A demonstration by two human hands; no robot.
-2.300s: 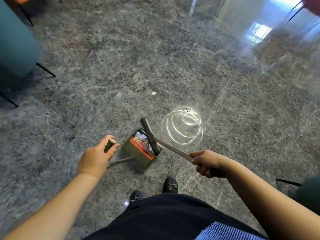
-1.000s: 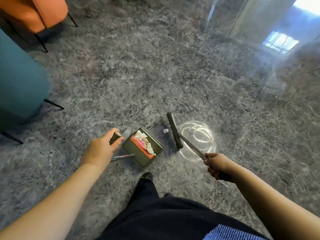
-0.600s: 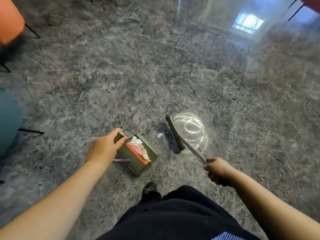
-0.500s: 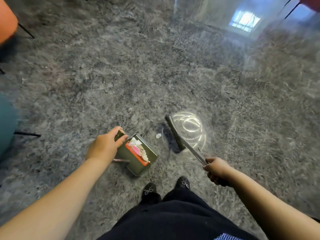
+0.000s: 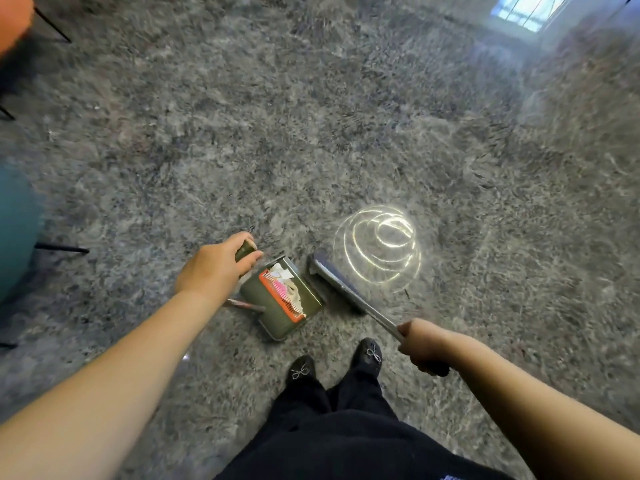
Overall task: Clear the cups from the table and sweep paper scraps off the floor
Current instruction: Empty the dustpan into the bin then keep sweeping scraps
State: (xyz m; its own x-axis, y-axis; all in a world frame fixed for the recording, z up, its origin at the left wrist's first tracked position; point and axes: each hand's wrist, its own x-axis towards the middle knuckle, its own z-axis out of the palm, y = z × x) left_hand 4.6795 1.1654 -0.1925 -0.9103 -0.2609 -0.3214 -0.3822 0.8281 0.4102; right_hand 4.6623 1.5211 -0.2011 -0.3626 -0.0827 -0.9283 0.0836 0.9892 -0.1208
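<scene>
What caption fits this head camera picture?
Left hand holds the dustpan handle, right hand sweeps the broom against it.

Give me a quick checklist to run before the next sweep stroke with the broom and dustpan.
1. Left hand grips the dustpan handle: ok.
2. Right hand grips the broom handle: ok.
3. Dustpan mouth faces the broom head: ok, the head lies right beside its open edge.
4. Paper scraps sit inside the dustpan: ok, a pile shows behind the orange comb.
5. Loose scrap left on the floor between head and pan: cannot tell, none visible, but the picture is blurred.
6. Shoes stand apart from the dustpan and broom head: ok.
</scene>
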